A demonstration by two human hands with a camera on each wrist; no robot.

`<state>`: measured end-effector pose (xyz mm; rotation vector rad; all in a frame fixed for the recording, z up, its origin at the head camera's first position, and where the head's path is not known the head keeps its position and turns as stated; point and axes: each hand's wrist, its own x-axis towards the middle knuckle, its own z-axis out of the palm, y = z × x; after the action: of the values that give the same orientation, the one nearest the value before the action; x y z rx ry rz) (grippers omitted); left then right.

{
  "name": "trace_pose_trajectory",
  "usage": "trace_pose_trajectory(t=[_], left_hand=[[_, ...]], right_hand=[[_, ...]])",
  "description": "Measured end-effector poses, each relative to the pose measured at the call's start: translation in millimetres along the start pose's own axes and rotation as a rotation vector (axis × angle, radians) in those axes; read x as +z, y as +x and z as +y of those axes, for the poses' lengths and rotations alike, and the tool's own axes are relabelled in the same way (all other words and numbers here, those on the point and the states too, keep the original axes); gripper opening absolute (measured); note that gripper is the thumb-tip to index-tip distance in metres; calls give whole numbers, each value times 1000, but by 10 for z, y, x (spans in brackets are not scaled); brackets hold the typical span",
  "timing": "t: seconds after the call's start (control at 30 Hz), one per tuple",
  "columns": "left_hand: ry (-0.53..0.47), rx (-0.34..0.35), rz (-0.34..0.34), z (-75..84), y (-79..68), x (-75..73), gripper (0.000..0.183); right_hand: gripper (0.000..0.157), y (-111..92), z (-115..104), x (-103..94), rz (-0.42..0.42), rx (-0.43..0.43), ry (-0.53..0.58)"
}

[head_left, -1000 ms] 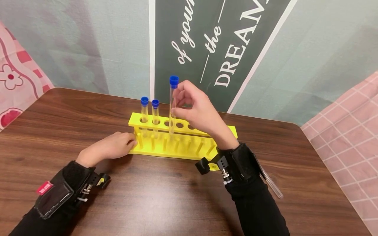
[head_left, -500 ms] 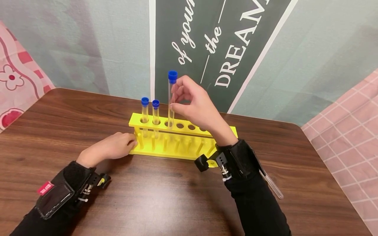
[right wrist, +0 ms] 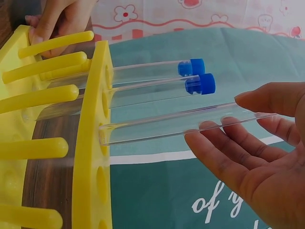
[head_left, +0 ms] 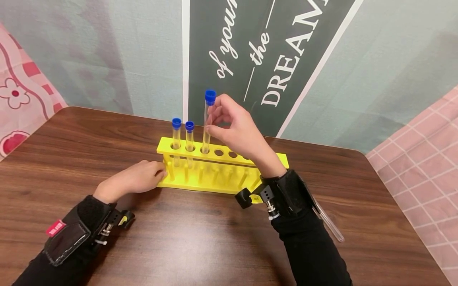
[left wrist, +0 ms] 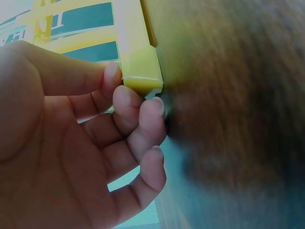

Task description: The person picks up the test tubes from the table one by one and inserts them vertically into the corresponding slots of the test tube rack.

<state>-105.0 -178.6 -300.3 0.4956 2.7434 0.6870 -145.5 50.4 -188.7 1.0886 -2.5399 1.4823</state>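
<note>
The left hand (head_left: 139,177) grips the yellow rack (head_left: 222,186) with curled fingers, apparently to steady it. Beyond, the right hand (head_left: 236,126) pinches a capped tube (head_left: 206,118) between narrowly parted thumb and fingers, likely high so its lower end, below those fingers, meets the rack's top unobstructed.

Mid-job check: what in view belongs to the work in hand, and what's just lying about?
Part of the job:
yellow rack, gripped at one end by the left hand
held tube, in the right hand
two capped tubes, standing in the rack
loose tube on the table, probably

Just around:
lettered cloth
pink checked cloth
</note>
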Motion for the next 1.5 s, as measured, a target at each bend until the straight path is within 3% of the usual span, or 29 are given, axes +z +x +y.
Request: trace_pose_trajectory(t=[0.67, 0.9, 1.5], left_hand=[[-5, -1, 1, 5, 0, -1, 21], [-12, -9, -6, 11, -1, -7, 20], [-9, -14, -5, 14, 1, -13, 20]], right_hand=[[12, -43, 201, 60, -84, 125, -62], [10, -54, 247, 96, -131, 231, -55], [10, -38, 308, 112, -170, 254, -228]])
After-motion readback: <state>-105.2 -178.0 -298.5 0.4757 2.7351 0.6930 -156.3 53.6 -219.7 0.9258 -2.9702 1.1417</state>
